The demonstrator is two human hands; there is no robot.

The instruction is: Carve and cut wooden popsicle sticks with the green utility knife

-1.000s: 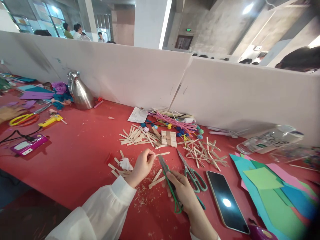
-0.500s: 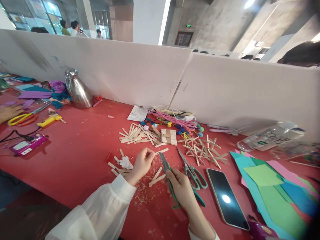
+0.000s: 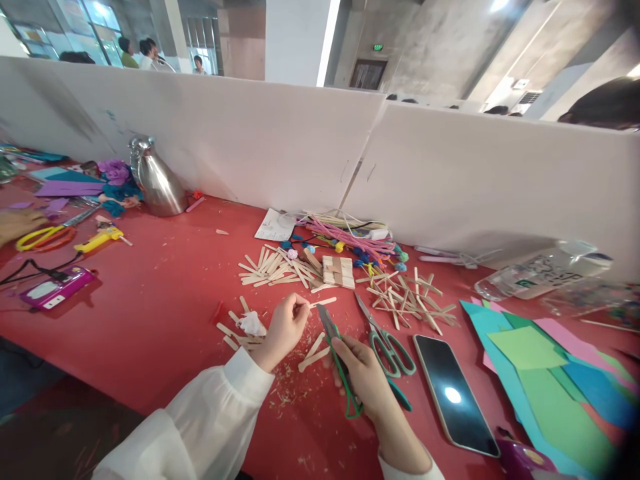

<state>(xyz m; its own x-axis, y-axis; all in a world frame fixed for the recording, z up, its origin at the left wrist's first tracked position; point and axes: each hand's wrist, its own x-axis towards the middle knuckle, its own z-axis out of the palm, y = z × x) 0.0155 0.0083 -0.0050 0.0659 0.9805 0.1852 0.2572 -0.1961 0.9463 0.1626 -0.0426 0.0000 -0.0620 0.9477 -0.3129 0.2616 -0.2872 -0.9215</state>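
Pinched in my left hand [image 3: 289, 325] is a thin wooden craft stick [image 3: 325, 302], its free end pointing right. My right hand [image 3: 361, 368] is closed around a green utility knife [image 3: 330, 327], whose blade reaches up to the left, close by the stick; whether they touch I cannot tell. Below lie loose craft sticks [image 3: 315, 360] and wood shavings [image 3: 289, 393] on the red table [image 3: 165, 300]. Left of my left hand, a crumpled white tissue [image 3: 251, 324] rests on several more sticks. Scissors with green handles [image 3: 393, 352] lie just beyond my right hand.
A phone [image 3: 455, 397] and coloured paper [image 3: 550, 373] lie to the right. Behind are piles of sticks [image 3: 275, 267], pink pipe cleaners [image 3: 345, 237] and a bottle [image 3: 545, 270]. At left stand a metal jug [image 3: 159, 180], a yellow glue gun [image 3: 103, 239] and another person's hand [image 3: 20, 225].
Both hands keep nearly the same place and grip. The knife blade has shifted very slightly; the rest of the view has barely moved.
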